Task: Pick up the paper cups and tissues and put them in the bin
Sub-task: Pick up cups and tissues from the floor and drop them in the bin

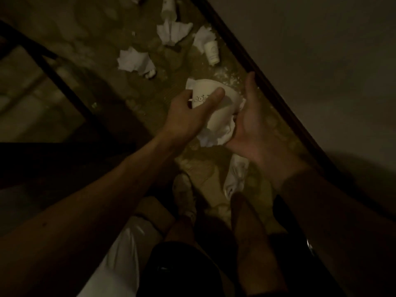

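Observation:
My left hand grips a pale paper cup with a small print on its side, thumb across the front. Crumpled white tissue bunches under the cup, and my right hand presses against it from the right with straight fingers. On the floor ahead lie more tissues and another paper cup beside a tissue near the wall. One more cup lies at the top edge. A white tissue lies by my feet.
The scene is dim. A dark skirting edge runs diagonally along a pale wall on the right. Dark railing bars cross the left side. My legs and a shoe stand below, with a white bag-like sheet at the lower left.

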Available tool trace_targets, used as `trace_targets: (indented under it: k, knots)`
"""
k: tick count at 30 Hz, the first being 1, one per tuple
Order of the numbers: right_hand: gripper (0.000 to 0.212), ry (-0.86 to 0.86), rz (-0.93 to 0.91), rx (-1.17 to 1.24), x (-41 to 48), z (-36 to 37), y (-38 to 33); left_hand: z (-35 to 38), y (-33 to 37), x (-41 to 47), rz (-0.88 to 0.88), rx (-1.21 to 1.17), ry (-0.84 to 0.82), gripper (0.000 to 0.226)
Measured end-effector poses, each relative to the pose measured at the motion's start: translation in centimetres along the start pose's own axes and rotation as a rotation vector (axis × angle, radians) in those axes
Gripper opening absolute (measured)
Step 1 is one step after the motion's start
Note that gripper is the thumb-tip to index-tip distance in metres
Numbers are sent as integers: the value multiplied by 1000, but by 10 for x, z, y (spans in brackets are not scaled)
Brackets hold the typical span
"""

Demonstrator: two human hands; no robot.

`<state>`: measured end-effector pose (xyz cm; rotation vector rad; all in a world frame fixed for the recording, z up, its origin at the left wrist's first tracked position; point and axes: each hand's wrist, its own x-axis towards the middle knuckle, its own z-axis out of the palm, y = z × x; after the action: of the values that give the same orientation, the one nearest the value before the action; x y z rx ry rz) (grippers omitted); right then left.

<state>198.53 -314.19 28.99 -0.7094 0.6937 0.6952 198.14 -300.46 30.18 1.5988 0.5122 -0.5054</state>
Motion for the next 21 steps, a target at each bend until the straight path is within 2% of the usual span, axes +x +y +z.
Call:
trace_targets:
  k: [2, 4, 7, 10, 13, 16, 17, 19, 21]
  knots:
    - [64, 22, -59, -28, -23, -11, 6, 21, 3, -25, 74, 101, -95, 26]
    - [45, 156, -133, -69, -46, -32, 8, 50, -1, -46, 112, 159, -178, 25]
    - [28, 355, -196, -158, -84, -84, 14, 101, -19, -71, 141, 194, -274, 42]
    - [48, 502, -204, -80, -127, -139, 30, 158, -43, -100, 45, 166, -394, 25]
    - [59, 541, -285, 115, -179, -193, 54, 216, -79, -134, 0, 238, -492, 46]
    - [82, 652, -334, 196, -222, -242, 77, 270, -110, -167, 17, 362, -522, 59]
    - [80, 680, -369, 219, -232, -261, 86, 286, -118, -178, 37, 407, -533, 59]
    - [58, 752, -388, 247, -252, -300, 100, 319, -133, -199, 65, 496, -589, 51]
    - [37, 891, -291, 276, -267, -339, 116, 350, -153, -216, 97, 605, -680, 43]
